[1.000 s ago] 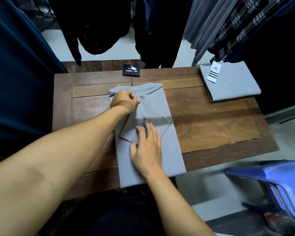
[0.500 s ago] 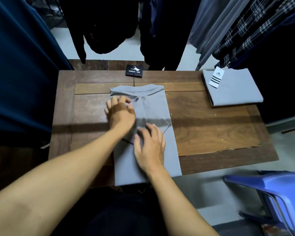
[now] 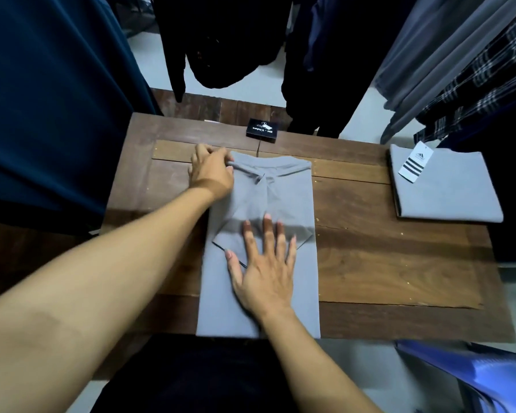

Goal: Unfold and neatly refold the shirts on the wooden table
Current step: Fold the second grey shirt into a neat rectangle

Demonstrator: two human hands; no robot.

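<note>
A grey shirt (image 3: pixel 283 198) lies on the wooden table (image 3: pixel 385 257), folded into a long narrow strip with its sleeves turned in; its near end hangs over the table's front edge. My left hand (image 3: pixel 210 171) is at the far left corner by the collar, fingers curled onto the fabric's edge there. My right hand (image 3: pixel 264 263) lies flat with spread fingers on the shirt's middle, over the folded sleeve. A black hang tag (image 3: pixel 262 131) on a string lies beyond the collar. A second grey shirt (image 3: pixel 453 192), folded square with a white striped tag (image 3: pixel 414 163), sits at the far right.
Dark and checked garments (image 3: pixel 471 79) hang around the table's far side and right. A large navy garment (image 3: pixel 51 99) hangs at the left. A blue plastic stool (image 3: pixel 474 371) stands at the lower right, beside the table's front edge.
My left hand has moved from the shirt's left middle up to the far left collar corner. My right hand has stayed flat on the shirt's middle, its fingers spread a little wider.
</note>
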